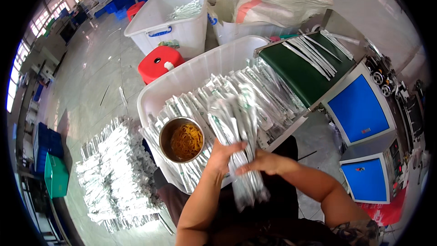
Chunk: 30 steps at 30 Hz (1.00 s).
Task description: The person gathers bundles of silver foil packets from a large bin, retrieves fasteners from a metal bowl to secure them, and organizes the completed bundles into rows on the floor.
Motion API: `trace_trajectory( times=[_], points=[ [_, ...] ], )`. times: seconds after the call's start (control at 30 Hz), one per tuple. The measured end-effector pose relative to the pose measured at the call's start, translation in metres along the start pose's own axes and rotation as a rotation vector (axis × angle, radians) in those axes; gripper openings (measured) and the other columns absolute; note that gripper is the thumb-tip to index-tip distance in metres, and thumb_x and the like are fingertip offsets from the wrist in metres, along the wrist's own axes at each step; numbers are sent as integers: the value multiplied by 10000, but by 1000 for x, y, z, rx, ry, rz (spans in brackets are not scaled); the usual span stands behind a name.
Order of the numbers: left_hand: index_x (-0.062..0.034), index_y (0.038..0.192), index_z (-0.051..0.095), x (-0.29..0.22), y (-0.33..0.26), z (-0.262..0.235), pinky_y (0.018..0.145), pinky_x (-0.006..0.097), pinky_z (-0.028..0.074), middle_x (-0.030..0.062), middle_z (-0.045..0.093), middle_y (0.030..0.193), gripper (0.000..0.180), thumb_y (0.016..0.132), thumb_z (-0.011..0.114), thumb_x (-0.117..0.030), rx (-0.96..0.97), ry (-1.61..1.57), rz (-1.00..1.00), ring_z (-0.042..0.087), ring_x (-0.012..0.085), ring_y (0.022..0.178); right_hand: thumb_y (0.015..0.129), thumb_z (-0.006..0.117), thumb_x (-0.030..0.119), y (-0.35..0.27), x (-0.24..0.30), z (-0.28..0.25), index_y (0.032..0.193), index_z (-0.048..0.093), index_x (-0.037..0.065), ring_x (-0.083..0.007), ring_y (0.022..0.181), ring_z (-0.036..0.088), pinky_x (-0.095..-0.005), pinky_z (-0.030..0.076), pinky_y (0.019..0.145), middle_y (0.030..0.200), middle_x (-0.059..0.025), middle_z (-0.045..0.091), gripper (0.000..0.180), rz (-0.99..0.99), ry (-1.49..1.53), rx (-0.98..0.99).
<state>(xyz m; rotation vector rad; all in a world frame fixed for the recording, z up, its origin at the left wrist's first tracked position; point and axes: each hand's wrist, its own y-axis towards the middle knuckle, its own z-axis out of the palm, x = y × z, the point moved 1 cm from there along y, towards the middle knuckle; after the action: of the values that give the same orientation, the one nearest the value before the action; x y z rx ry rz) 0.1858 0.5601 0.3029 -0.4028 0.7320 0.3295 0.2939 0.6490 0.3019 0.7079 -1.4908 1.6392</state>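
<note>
Both hands hold one upright bundle of long, thin, silver-white wrapped packets (pixel 234 123) in front of my body. My left hand (pixel 221 157) grips its left side with the thumb across the front. From the right, my right hand (pixel 261 161) closes round its lower part, thumb also in front. The bundle's top is slightly blurred, and the fingers behind it are hidden. Just left of my hands, a metal bowl of yellow-orange rubber bands (pixel 186 141) rests on more such packets (pixel 182 105), which fill a large white plastic tub (pixel 148 93).
A green conveyor belt (pixel 296 79) carrying several packets ends over the tub's right side, beside a machine with blue panels (pixel 359 102). Stacked packet bundles (pixel 116 173) lie at lower left. Beyond the tub stand a red stool (pixel 159 61) and a white bin (pixel 159 11).
</note>
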Motion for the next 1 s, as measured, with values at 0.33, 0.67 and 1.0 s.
trace_trajectory(
  times=[0.33,0.67,1.0],
  points=[
    [90,1036,540,14,-99,-61,793,365,467,205,599,962,482,604,663,-82,31,6,-175,586,281,901,642,755,306,0,48,46,1247,377,-16,-221,1107,432,-328,377,901,1200,-166,430,782,-786,-538,-385],
    [36,1190,416,25,-115,-60,825,399,487,185,536,1079,711,588,760,-123,321,-261,-118,544,288,1021,758,626,210,45,52,80,967,598,-38,-226,715,626,-302,483,645,827,-170,633,326,-1067,-772,24],
    [15,923,555,17,-142,-93,713,331,453,87,573,812,318,631,637,-79,-91,-143,206,572,211,731,782,524,228,174,46,71,885,629,33,-332,845,584,-402,461,747,898,-184,609,244,-579,-1340,-285]
  ],
)
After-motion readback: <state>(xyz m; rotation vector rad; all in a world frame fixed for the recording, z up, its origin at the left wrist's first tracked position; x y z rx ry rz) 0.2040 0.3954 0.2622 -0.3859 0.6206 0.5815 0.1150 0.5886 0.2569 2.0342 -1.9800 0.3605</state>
